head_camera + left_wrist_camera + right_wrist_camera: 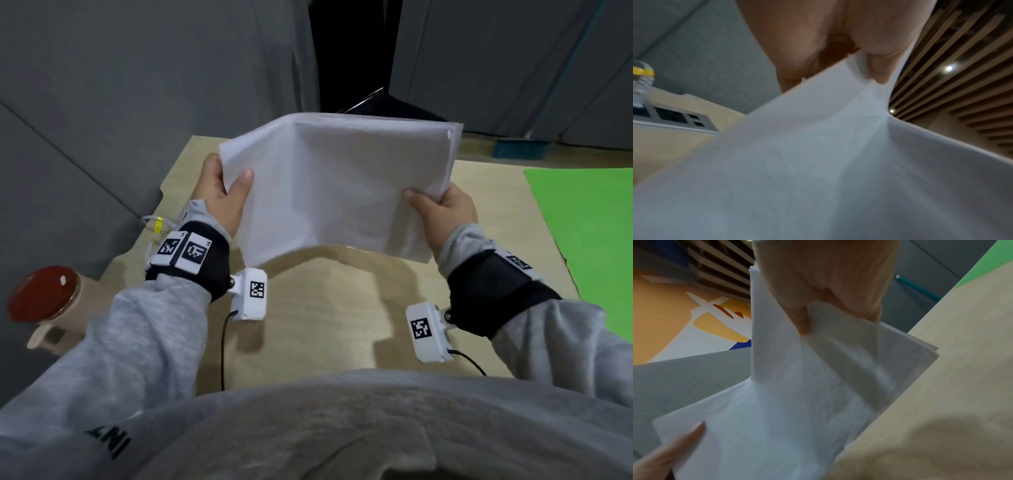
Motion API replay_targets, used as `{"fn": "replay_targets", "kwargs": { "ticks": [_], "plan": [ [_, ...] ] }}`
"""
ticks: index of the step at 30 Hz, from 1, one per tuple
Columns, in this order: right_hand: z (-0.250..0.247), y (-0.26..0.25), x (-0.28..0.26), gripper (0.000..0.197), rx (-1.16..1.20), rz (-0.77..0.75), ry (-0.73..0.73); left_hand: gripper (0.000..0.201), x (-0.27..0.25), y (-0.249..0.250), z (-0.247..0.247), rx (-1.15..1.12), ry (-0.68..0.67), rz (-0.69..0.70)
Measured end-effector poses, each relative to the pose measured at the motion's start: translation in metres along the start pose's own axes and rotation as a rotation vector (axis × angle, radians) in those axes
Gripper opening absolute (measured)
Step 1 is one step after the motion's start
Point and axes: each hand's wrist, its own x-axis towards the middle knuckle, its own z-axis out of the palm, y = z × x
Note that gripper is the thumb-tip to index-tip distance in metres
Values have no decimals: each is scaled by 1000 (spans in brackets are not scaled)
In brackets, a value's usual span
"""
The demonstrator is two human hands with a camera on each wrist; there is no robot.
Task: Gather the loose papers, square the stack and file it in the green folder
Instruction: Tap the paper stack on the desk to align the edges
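A stack of white papers (335,185) is held up above the wooden table (308,308), tilted toward me and bowed in the middle. My left hand (222,192) grips its left edge, thumb on the front face. My right hand (442,209) grips the right edge the same way. In the left wrist view the papers (818,162) fill the frame, pinched under the thumb (879,53). The right wrist view shows the sheets (797,394) fanned unevenly at their corners. The green folder (589,233) lies flat on the table at the right.
A red round object (42,293) sits past the table's left edge. A white cable with a yellow tag (157,226) and a socket strip (674,116) lie at the table's left. Grey partitions stand behind. A blue-green broom (520,149) lies beyond the far edge.
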Motion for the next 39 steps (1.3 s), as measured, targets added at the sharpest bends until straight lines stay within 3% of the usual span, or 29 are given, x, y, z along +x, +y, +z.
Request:
{"fn": "replay_targets", "kwargs": {
  "ticks": [4,6,8,10,13,16,19,22,25,28,30,33,36,39],
  "plan": [
    [-7,14,1,13,99,44,15,54,-9,-3,5,-31,82,-64],
    [-13,29,-1,19,32,85,-23,66,-20,-19,11,-15,28,-166],
    [-17,45,-5,29,-75,126,-63,57,-34,-38,21,54,-75,-314],
    [-21,57,-6,32,-176,129,-53,50,-44,-45,27,76,-85,-428],
    [-25,55,-4,25,-144,56,25,43,-39,-38,25,-1,-29,-366],
    [-28,52,0,31,14,23,69,44,-31,-30,15,-124,-17,-247],
    [-27,63,3,44,-61,83,20,55,-34,-33,17,-93,-57,-341],
    [-26,64,6,41,-271,78,-20,48,-39,-37,20,40,-62,-399],
    [-25,52,4,28,-136,33,6,43,-31,-35,14,13,-2,-318],
    [-25,47,4,30,-145,-4,8,44,-23,-39,6,-62,-19,-220],
    [-25,49,5,31,-262,18,-8,57,-23,-45,4,-49,-36,-171],
    [-23,43,6,28,-319,1,-12,89,-24,-43,1,-85,58,-145],
    [-16,26,5,22,-359,-132,-11,100,-18,-18,-5,157,146,34],
    [-7,5,2,18,-448,-353,-75,92,-16,20,2,568,18,371]
  ]
}}
